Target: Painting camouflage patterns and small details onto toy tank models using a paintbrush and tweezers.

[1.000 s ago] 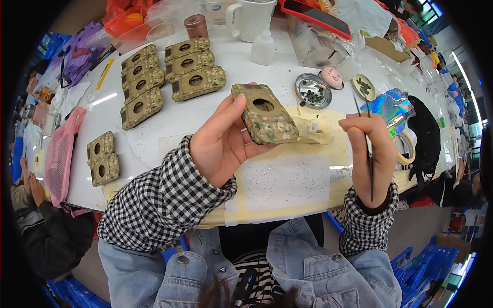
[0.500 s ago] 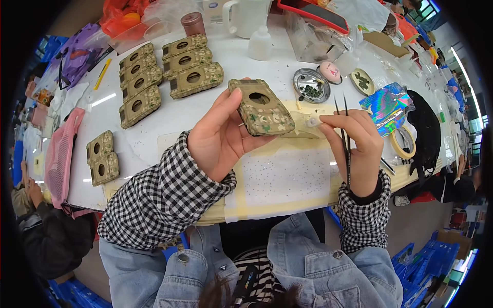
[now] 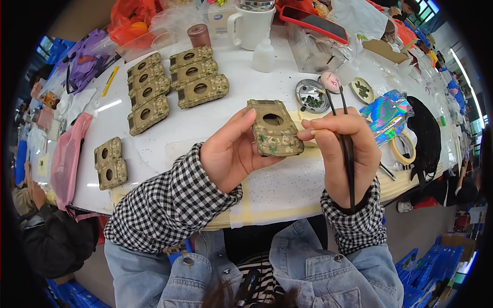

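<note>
My left hand (image 3: 226, 156) grips a camouflage model tank hull (image 3: 277, 137) by its sides, thumb along the left edge. The hull is tilted and shows a round hole in its top, with small green leaf-like patches near its lower end. Close by its right edge is my right hand (image 3: 354, 146), with black tweezers (image 3: 350, 172) lying across the palm, tips up. The thumb and forefinger of that hand pinch something small and pale (image 3: 311, 132), mostly hidden by the fingers. Whether it touches the hull I cannot tell.
Several similar hulls (image 3: 200, 90) stand in rows at the left. A round metal dish (image 3: 324, 107) holds dark green bits, and an oval dish (image 3: 368, 91) holds more. A tape roll (image 3: 395, 151), white bottle (image 3: 264, 57), mug (image 3: 251, 31) and phone (image 3: 313, 23) lie around.
My right hand has moved left toward the hull, bringing the pinched pale thing to its edge. The hull sits slightly lower and farther right in view, turned more upright.
</note>
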{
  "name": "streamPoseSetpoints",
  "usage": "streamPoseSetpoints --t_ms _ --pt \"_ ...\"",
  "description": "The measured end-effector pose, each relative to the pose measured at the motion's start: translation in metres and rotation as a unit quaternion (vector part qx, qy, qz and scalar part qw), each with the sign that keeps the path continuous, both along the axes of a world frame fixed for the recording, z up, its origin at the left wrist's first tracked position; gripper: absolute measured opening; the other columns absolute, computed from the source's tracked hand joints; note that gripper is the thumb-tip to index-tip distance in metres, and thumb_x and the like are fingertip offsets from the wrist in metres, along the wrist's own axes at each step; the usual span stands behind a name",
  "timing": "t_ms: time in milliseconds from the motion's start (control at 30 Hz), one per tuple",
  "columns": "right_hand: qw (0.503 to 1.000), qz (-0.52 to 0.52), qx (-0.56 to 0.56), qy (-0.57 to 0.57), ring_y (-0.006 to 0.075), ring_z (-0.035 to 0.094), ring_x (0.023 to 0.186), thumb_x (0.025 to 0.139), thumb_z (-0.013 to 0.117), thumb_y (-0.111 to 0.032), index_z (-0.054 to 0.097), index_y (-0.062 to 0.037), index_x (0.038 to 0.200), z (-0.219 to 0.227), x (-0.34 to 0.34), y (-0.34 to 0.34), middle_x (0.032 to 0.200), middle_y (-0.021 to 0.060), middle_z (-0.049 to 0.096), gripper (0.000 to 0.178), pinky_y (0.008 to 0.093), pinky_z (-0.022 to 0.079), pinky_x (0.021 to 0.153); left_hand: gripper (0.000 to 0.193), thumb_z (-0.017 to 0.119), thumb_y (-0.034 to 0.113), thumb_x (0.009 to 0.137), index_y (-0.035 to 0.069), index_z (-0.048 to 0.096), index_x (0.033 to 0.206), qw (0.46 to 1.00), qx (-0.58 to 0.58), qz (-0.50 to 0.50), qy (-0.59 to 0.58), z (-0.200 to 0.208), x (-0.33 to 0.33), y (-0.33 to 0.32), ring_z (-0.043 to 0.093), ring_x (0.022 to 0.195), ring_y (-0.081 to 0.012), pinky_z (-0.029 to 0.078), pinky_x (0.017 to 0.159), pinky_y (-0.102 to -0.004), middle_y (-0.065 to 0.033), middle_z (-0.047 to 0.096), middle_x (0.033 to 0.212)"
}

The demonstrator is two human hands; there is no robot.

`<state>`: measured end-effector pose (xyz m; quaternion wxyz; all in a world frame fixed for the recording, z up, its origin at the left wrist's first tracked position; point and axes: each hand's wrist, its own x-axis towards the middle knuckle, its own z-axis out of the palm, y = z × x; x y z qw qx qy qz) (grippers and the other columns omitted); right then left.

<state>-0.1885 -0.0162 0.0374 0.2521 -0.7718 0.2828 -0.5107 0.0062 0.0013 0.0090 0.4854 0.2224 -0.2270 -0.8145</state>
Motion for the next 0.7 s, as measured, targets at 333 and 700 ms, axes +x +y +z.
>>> streamPoseSetpoints --t_ms 333,700 --pt "0.998 0.018 0.050 -0.028 0.0113 0.048 0.067 0.084 0.063 0.000 0.061 0.0000 0.095 -0.0047 0.0054 -0.0008 0.076 0.0049 0.056 0.011 0.0230 0.038 0.061 0.045 0.028 0.031 0.101 0.001 0.038 0.133 1.000 0.011 -0.009 0.005 -0.0054 0.0001 0.0003 0.057 0.112 -0.0273 0.050 0.095 -0.0400 -0.0167 0.054 0.125" --pt "0.999 0.008 0.032 -0.009 0.0118 0.049 0.067 0.083 0.064 -0.001 0.063 -0.0005 0.093 -0.0036 0.0057 -0.0023 0.076 0.0048 0.057 0.009 0.0235 0.039 0.061 0.044 0.029 0.031 0.101 0.002 0.038 0.132 1.000 0.002 -0.011 0.005 -0.0050 0.0001 0.0006 0.057 0.112 -0.0258 0.050 0.095 -0.0393 -0.0156 0.054 0.125"
